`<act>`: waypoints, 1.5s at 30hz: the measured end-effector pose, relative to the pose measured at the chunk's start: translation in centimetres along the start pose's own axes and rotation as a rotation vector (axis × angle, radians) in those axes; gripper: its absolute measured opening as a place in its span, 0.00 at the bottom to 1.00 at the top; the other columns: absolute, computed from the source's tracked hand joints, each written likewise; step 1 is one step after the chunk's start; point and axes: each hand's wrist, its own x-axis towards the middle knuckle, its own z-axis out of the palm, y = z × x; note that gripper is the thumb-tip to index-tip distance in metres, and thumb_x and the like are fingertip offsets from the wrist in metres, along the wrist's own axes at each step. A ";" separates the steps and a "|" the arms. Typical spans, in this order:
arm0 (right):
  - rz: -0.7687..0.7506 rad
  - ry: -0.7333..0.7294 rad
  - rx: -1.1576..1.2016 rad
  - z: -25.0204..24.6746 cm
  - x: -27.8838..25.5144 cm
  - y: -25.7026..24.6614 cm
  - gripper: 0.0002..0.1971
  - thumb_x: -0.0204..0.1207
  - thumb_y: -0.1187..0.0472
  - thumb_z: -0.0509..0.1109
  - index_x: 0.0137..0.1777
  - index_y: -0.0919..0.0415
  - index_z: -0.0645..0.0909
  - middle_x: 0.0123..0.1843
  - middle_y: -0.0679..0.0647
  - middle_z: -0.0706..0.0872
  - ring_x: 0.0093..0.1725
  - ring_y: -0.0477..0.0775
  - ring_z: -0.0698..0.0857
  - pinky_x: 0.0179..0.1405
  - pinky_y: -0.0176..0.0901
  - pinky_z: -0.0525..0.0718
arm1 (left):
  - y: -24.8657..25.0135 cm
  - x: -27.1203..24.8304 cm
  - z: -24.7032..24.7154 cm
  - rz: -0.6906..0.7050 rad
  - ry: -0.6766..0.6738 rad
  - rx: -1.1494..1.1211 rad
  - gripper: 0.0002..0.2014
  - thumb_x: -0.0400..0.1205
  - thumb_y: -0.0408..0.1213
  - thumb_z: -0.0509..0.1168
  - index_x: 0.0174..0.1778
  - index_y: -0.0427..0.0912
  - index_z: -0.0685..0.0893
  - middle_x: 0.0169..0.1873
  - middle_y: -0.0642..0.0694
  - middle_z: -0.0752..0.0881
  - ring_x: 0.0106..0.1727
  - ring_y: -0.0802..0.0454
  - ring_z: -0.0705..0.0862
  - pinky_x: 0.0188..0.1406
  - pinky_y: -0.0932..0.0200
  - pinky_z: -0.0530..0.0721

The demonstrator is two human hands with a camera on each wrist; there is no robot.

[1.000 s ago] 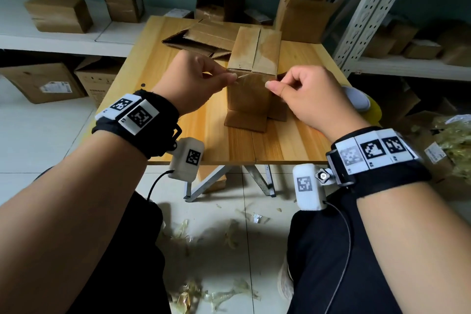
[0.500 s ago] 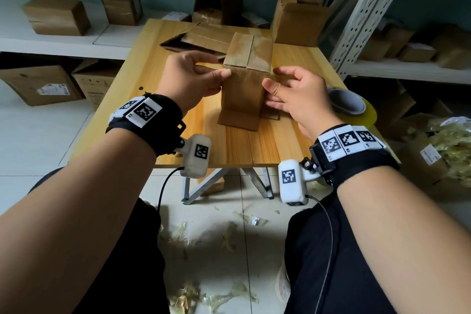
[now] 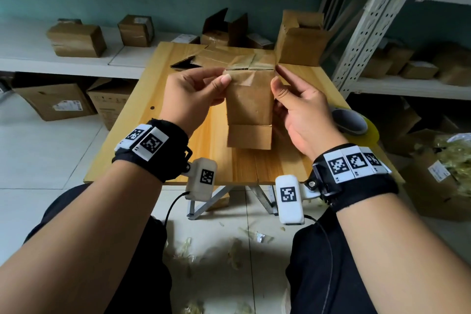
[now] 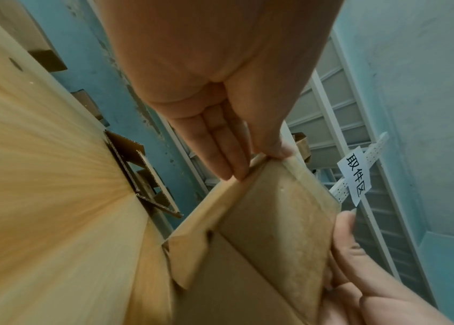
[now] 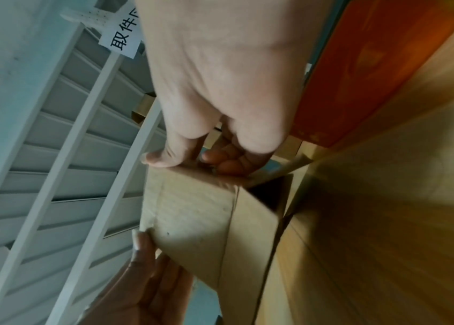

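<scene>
A tall brown cardboard box (image 3: 248, 99) stands upright on the wooden table (image 3: 158, 135), its taped top flaps closed and a bottom flap sticking out toward me. My left hand (image 3: 201, 92) pinches the box's upper left corner, thumb on the front face and fingers flat along the side. In the left wrist view those fingers (image 4: 220, 143) lie straight against the box (image 4: 275, 220). My right hand (image 3: 300, 104) holds the upper right edge, thumb in front and index finger stretched along the top. The right wrist view shows its fingers (image 5: 228, 162) curled at the box (image 5: 192, 211) top.
Flattened cardboard (image 3: 193, 61) and an open box (image 3: 300, 41) lie at the table's far end. A yellow tape roll (image 3: 351, 122) sits at the right edge. A metal shelf post (image 3: 367, 20) rises at right; shelves with boxes surround the table. Tape scraps litter the floor.
A second ago both hands pinched something thin at the box front. They then moved to the box's sides and now hold its upper corners. The box looks nearer and more upright.
</scene>
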 end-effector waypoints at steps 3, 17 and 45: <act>0.135 -0.029 0.132 0.7 -0.2 -0.1 0.44 0.69 0.61 0.83 0.87 0.48 0.73 0.67 0.58 0.91 0.48 0.47 0.92 0.38 0.39 0.88 | 0.2 0.3 -0.2 0.014 -0.003 0.037 0.07 0.87 0.33 0.72 0.52 0.51 0.92 0.40 0.54 0.94 0.45 0.57 0.93 0.49 0.56 0.93; -0.127 -0.051 -0.370 1.5 -1.0 0.3 0.23 0.90 0.43 0.66 0.84 0.32 0.73 0.88 0.41 0.72 0.80 0.36 0.74 0.75 0.34 0.76 | 0.9 -0.8 -0.1 0.055 -0.027 0.082 0.10 0.82 0.39 0.78 0.46 0.42 0.82 0.61 0.51 0.86 0.49 0.57 0.93 0.41 0.44 0.96; -0.176 0.003 -0.304 1.3 -3.2 -2.0 0.46 0.78 0.34 0.64 0.94 0.44 0.52 0.90 0.42 0.66 0.81 0.37 0.70 0.85 0.48 0.67 | 2.8 -1.6 1.2 -0.195 -0.038 -0.100 0.29 0.82 0.70 0.64 0.69 0.52 0.89 0.65 0.53 0.91 0.69 0.52 0.88 0.76 0.44 0.80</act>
